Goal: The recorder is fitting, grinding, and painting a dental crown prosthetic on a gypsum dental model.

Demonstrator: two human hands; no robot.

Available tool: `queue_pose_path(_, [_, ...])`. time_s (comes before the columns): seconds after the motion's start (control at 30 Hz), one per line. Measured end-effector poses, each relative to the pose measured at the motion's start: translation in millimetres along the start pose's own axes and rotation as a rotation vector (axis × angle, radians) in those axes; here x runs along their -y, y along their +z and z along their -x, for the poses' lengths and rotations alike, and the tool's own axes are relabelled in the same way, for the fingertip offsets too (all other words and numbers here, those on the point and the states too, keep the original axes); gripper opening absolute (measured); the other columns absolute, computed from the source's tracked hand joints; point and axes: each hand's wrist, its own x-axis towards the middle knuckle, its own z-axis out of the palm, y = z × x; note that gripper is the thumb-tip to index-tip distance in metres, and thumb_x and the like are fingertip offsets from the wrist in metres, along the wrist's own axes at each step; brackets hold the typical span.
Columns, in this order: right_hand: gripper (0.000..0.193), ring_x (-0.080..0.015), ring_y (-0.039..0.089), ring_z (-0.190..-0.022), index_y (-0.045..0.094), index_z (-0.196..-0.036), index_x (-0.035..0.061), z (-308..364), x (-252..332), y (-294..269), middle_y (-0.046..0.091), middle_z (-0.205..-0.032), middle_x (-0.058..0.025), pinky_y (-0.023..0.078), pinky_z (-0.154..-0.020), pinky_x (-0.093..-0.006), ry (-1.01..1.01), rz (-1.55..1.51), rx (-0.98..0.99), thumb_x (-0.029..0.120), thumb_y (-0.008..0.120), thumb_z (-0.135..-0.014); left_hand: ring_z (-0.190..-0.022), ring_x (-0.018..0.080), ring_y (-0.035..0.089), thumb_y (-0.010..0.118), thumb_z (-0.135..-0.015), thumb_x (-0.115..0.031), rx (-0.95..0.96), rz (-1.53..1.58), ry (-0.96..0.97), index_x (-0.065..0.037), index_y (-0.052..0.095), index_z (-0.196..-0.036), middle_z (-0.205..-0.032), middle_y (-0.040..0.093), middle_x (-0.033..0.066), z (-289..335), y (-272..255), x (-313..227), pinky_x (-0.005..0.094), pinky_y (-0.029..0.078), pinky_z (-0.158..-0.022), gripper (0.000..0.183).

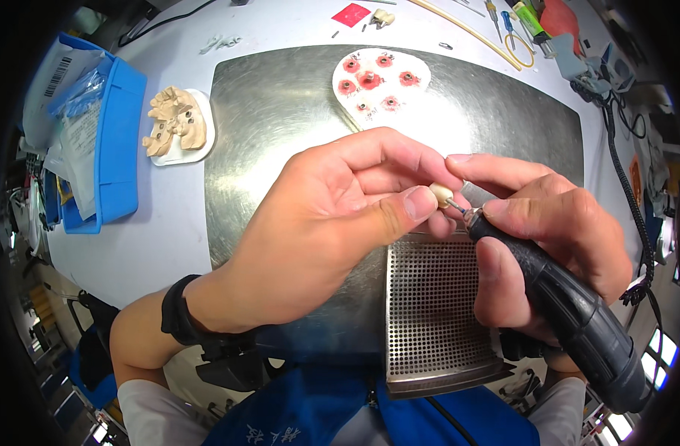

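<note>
Between the thumb and fingers of my left hand (340, 197) is pinched a small cream-coloured dental crown (442, 193). My right hand (555, 223) wraps round a black rotary handpiece (570, 297), fingers near its front end. The handpiece's thin metal bur (454, 204) points left and meets the crown, or nearly so; I cannot tell if it touches. Both hands come together above the metal plate, with their fingertips close to each other. Below them lies a perforated metal grille (433, 312).
A metal plate (265, 134) covers the table's middle. On it lies a white disc (388, 63) with red-marked holes. At left stand a tan dental model (178, 123) and a blue bin (120, 134) of bags. Tools, a red square (351, 14) and a coiled cord (615, 149) lie beyond.
</note>
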Motion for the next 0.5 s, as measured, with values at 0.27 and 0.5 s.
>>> queue_pose_path(0.27, [0.019,-0.0446,0.076,-0.098,0.059,-0.095,-0.005,-0.9,3.0,-2.5,0.063,-0.072,-0.0113,0.063,-0.084,-0.0455,0.03,-0.01,-0.004,0.006,0.073,-0.089,-0.105,0.0169,0.065,0.058,-0.107,-0.004,0.008,-0.013,0.01,0.004,0.056,-0.127,-0.12,0.068,0.0164,0.1,0.6,0.8,0.0313,0.053,-0.097,0.022])
queue_pose_path(0.5, [0.017,-0.045,0.076,-0.1,0.059,-0.095,-0.0046,-1.7,0.5,-2.9,0.064,-0.075,-0.0118,0.063,-0.082,-0.0443,0.004,0.009,0.022,0.006,0.072,-0.089,-0.105,0.0171,0.065,0.058,-0.107,-0.003,0.006,-0.012,0.016,0.004,0.057,-0.126,-0.12,0.067,0.0159,-0.8,0.3,1.6,0.0309,0.053,-0.097,0.021])
